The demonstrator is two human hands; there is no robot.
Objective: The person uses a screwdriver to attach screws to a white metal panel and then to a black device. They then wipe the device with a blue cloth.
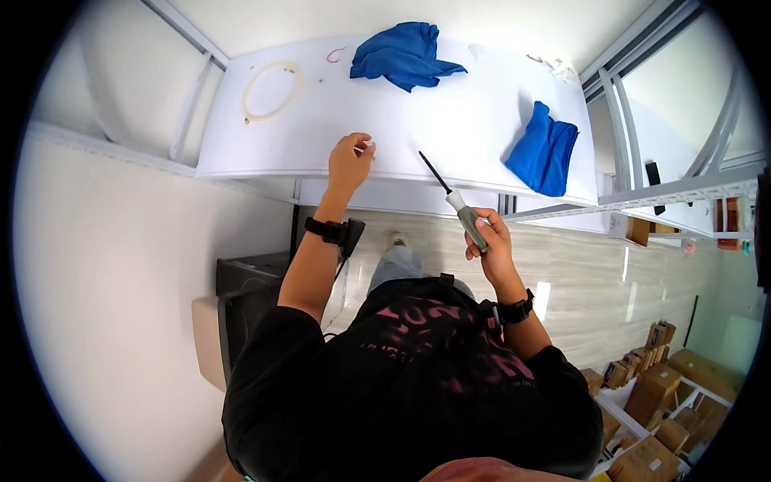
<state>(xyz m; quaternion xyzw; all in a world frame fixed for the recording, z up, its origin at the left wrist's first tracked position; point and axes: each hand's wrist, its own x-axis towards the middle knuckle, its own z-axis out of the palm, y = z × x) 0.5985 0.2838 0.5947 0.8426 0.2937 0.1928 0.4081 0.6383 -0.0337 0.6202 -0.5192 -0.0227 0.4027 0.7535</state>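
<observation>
My right hand [496,245] grips a screwdriver [468,222] by its grey and white handle, just off the front edge of the white table [450,120]. Its dark shaft points up and to the left, over the tabletop. Above the table's front part is my left hand [351,161], its fingers curled together. Something small and pale shows at its fingertips, too small to name. Beyond the hands lies a crumpled blue cloth [405,58], and a folded blue cloth [543,153] rests at the right end of the table.
A cream-coloured ring [247,98] and a thin red piece of wire [334,55] lie at the table's far left. Crumpled white material [564,71] sits in the far right corner. Metal frame posts stand at both ends. A black chair [241,321] is at left; cardboard boxes [652,394] fill shelving behind right.
</observation>
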